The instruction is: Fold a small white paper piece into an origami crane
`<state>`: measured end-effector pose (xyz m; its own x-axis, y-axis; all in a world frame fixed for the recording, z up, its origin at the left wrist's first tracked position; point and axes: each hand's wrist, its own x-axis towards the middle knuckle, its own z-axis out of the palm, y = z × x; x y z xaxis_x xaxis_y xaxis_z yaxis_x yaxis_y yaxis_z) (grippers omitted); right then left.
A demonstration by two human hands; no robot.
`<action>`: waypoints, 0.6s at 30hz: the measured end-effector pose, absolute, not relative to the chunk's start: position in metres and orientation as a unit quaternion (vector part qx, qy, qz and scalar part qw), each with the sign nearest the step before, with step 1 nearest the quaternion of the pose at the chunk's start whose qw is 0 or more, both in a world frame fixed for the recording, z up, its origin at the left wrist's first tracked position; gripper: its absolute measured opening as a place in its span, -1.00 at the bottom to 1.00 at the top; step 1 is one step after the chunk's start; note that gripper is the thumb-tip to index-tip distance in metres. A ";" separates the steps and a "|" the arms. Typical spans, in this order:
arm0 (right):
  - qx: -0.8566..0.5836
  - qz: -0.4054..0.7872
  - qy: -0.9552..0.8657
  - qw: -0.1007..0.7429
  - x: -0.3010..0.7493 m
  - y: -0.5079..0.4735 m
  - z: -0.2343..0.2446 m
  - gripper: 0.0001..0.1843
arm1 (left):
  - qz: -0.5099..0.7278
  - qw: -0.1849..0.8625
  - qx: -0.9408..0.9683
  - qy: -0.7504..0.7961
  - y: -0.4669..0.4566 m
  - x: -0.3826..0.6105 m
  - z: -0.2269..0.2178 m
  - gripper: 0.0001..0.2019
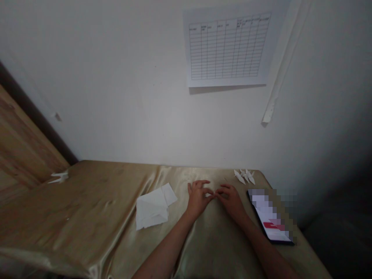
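My left hand [199, 197] and my right hand [230, 197] meet over the middle of the cloth-covered table. Thumb and forefinger of each are pinched together, and the fingertips of the two hands touch. Whatever lies between them is too small or too hidden to make out. The other fingers of my left hand are raised and spread a little. Left of my left hand lies a loose stack of white paper sheets [151, 209]. Beyond my right hand, near the back edge, sit several small folded white paper cranes [244, 176].
A tablet or phone [273, 217] with a lit screen, partly pixelated, lies right of my right arm. White paper scraps [59, 177] rest at the table's far left. The gold satin cloth [95, 205] is wrinkled. Behind rises a white wall with a printed table sheet [226, 50].
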<state>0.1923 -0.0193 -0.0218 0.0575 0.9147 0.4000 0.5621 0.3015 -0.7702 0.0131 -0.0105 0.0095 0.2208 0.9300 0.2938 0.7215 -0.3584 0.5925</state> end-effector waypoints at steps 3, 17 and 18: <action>-0.561 0.178 -0.663 0.462 0.192 -0.020 -0.019 -0.88 | 0.317 0.163 0.766 0.535 -0.010 0.012 0.008 -0.96; -0.565 0.145 -0.668 0.461 0.190 -0.024 -0.010 -0.94 | 0.344 0.186 0.742 0.545 -0.015 0.018 0.011 -0.92; -0.564 0.145 -0.670 0.459 0.190 -0.024 -0.010 -0.94 | 0.346 0.185 0.741 0.545 -0.015 0.018 0.012 -0.93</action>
